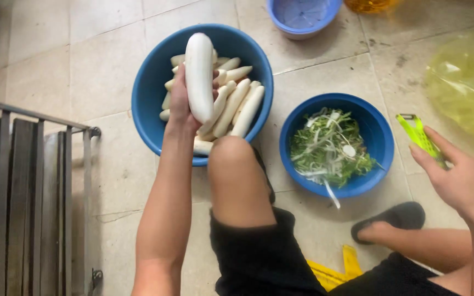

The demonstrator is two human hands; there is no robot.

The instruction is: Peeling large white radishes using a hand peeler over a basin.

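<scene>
The tiled floor (111, 66) carries everything; the person sits low on it, one bare knee (237, 170) raised between the two hands.

The large blue basin (149, 93) lies directly under the left hand (179, 107) and holds a pile of peeled white radishes (237, 107), laid roughly parallel — probably so that they stack without rolling. The left hand is closed around one radish (199, 74), gripping its lower half from the left side, thumb edge upward. The radish stands nearly upright above the pile, its rounded end pointing away from the person; held this way, most of its length is clear of the fingers.

The smaller blue bowl (379, 137) sits between the two hands, beyond the knee. It holds green and white scraps (330, 148), so it appears to serve as the waste container, placed within reach of either hand.

The right hand (459, 181) is well apart from the radish, out to the right. Its fingers are wrapped on the handle of a yellow-green peeler (419, 134), with the blade end projecting forward — away from the palm.

Beyond the peeler lies a yellow plastic bag (464, 82). A pale blue tub (303, 16) stands past both bowls. A metal rack (28, 192) sits left of the left forearm. A dark sandal (396, 216) is on the foot below the right hand.
</scene>
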